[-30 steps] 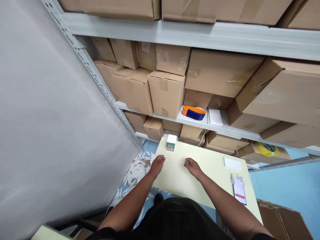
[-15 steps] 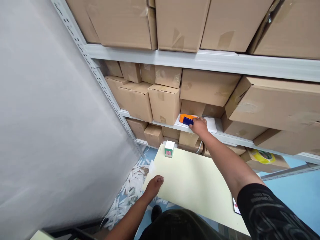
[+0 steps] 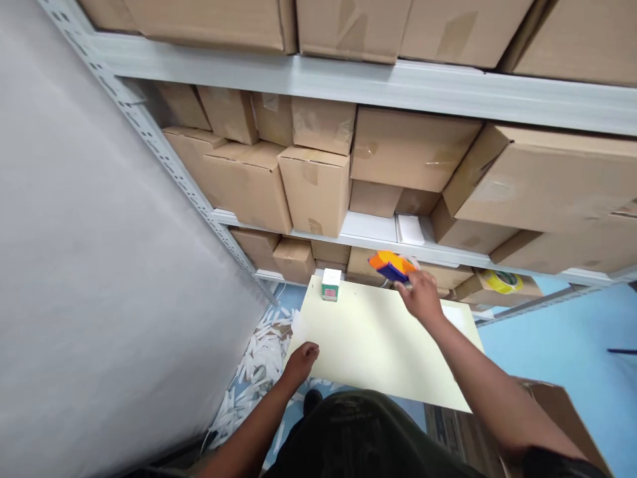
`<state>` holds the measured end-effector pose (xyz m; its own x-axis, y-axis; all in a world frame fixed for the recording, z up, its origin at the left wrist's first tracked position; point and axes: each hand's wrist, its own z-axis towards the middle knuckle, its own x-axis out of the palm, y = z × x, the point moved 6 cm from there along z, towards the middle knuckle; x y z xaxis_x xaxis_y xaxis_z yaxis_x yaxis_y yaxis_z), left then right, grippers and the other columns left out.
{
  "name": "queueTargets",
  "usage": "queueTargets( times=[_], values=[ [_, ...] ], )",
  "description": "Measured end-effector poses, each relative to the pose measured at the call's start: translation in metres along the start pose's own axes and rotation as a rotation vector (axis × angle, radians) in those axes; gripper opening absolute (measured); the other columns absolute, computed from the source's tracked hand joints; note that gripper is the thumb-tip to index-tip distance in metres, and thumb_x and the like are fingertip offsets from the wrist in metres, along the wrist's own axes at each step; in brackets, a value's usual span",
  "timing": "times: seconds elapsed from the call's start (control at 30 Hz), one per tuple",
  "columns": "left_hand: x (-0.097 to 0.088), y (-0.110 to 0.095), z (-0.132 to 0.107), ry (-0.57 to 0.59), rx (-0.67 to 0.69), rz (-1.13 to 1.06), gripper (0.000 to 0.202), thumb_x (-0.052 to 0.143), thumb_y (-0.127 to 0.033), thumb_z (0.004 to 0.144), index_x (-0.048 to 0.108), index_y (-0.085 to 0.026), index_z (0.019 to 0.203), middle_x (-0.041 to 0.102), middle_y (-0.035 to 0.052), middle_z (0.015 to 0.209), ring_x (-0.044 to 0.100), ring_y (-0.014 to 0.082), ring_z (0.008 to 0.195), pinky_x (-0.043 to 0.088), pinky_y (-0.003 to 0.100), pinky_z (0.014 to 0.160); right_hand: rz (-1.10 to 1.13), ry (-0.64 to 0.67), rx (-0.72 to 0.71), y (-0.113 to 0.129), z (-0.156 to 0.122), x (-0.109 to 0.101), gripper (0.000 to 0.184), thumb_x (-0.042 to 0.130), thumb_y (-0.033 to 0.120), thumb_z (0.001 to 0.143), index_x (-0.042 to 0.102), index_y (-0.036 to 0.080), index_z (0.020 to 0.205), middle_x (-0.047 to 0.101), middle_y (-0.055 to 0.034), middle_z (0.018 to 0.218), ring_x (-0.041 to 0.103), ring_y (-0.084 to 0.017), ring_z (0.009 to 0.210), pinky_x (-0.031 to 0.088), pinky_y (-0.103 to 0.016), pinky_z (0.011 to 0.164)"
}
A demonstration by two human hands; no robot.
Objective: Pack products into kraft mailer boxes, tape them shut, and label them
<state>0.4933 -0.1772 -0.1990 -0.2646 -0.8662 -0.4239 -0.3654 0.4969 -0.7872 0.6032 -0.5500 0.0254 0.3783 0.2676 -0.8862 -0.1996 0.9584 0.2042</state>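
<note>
My right hand (image 3: pixel 421 295) is closed on an orange and blue tape dispenser (image 3: pixel 391 265), held in the air above the far edge of the pale yellow table (image 3: pixel 368 332). Blur hides the dispenser's details. Over the table's near left edge, my left hand (image 3: pixel 302 360) has its fingers curled in, with nothing visible in them. A small white and green box with a pink patch (image 3: pixel 331 285) stands upright at the table's far left corner, beyond my left hand.
Metal shelving (image 3: pixel 348 76) full of cardboard boxes (image 3: pixel 316 189) rises behind the table. A white box (image 3: pixel 411 229) sits on the middle shelf, and a yellow tape roll (image 3: pixel 502 281) lies lower right. Paper strips (image 3: pixel 263 358) litter the floor; an open carton (image 3: pixel 562 411) stands right.
My right hand has lifted the tape dispenser off the middle shelf and brought it toward me, over the table's far edge. My left hand has barely moved. The view has shifted slightly.
</note>
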Motion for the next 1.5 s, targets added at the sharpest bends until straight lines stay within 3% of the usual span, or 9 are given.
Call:
queueTargets(
  times=[0.23,0.33,0.43,0.6,0.8,0.9,1.07,1.27,1.5],
  values=[
    [0.033,-0.043,0.016,0.144,0.173,0.115,0.03,0.051,-0.042,0.088,0.07,-0.021,0.098,0.075,0.0052,0.098,0.069,0.0223,0.096,0.05,0.031,0.087,-0.082,0.295,0.254,-0.068,-0.205,0.084,0.026,0.056,0.033,0.094,0.07,0.014,0.107,0.073,-0.0158,0.106,0.063,-0.032,0.104,0.039,-0.045,0.101],
    [0.051,-0.062,0.016,0.204,0.198,0.161,0.027,0.052,-0.039,0.088,0.07,-0.021,0.096,0.075,0.0047,0.097,0.069,0.0217,0.094,0.05,0.03,0.085,-0.119,0.373,0.362,-0.094,-0.254,0.112,0.028,0.056,0.03,0.093,0.071,0.013,0.11,0.074,-0.0149,0.106,0.063,-0.032,0.106,0.039,-0.044,0.102],
    [0.07,-0.078,0.013,0.249,0.233,0.211,0.024,0.053,-0.036,0.089,0.071,-0.021,0.095,0.075,0.0041,0.096,0.069,0.0212,0.093,0.049,0.029,0.083,-0.129,0.403,0.425,-0.111,-0.278,0.131,0.029,0.056,0.027,0.092,0.072,0.016,0.113,0.074,-0.0132,0.107,0.062,-0.031,0.108,0.039,-0.043,0.103],
    [0.097,-0.095,0.01,0.287,0.287,0.268,0.021,0.053,-0.033,0.09,0.071,-0.021,0.094,0.076,0.0038,0.095,0.069,0.0203,0.091,0.05,0.029,0.083,-0.102,0.455,0.483,-0.121,-0.288,0.144,0.027,0.057,0.022,0.089,0.074,0.02,0.109,0.075,-0.0123,0.108,0.062,-0.029,0.11,0.037,-0.045,0.105],
    [0.117,-0.104,0.003,0.25,0.256,0.252,0.022,0.054,-0.031,0.089,0.072,-0.02,0.095,0.077,0.0049,0.098,0.07,0.0205,0.094,0.051,0.03,0.086,-0.017,0.303,0.44,-0.12,-0.279,0.113,0.033,0.057,0.025,0.089,0.071,0.02,0.119,0.073,-0.0111,0.117,0.061,-0.029,0.113,0.036,-0.046,0.105],
    [0.122,-0.107,-0.007,0.182,0.238,0.202,0.022,0.053,-0.031,0.088,0.072,-0.02,0.094,0.077,0.0049,0.098,0.07,0.0207,0.094,0.051,0.03,0.088,0.074,0.259,0.307,-0.12,-0.263,0.092,0.031,0.054,0.028,0.091,0.072,0.018,0.114,0.074,-0.0116,0.115,0.062,-0.028,0.109,0.04,-0.041,0.101],
    [0.121,-0.102,-0.039,-0.005,0.166,0.066,0.021,0.054,-0.032,0.086,0.071,-0.02,0.092,0.076,0.0046,0.095,0.069,0.0213,0.092,0.051,0.031,0.086,0.281,0.363,0.169,-0.111,-0.214,0.077,0.033,0.045,0.036,0.097,0.072,0.02,0.108,0.076,-0.0095,0.107,0.065,-0.028,0.102,0.045,-0.042,0.098],
    [0.099,-0.084,-0.106,-0.263,0.086,-0.105,0.024,0.054,-0.036,0.087,0.07,-0.02,0.094,0.074,0.0039,0.09,0.066,0.0201,0.086,0.052,0.03,0.081,0.524,0.463,-0.003,-0.046,-0.172,0.079,0.032,0.047,0.04,0.095,0.073,0.023,0.104,0.076,-0.0084,0.101,0.068,-0.028,0.101,0.05,-0.043,0.095],
    [0.054,-0.029,-0.215,-0.607,0.03,-0.258,0.028,0.055,-0.038,0.087,0.07,-0.019,0.1,0.074,0.0052,0.095,0.067,0.0212,0.09,0.051,0.032,0.084,0.658,0.602,-0.151,0.048,-0.185,0.089,0.033,0.051,0.045,0.091,0.074,0.024,0.101,0.077,-0.0078,0.102,0.071,-0.027,0.1,0.054,-0.041,0.09]
  ],
)
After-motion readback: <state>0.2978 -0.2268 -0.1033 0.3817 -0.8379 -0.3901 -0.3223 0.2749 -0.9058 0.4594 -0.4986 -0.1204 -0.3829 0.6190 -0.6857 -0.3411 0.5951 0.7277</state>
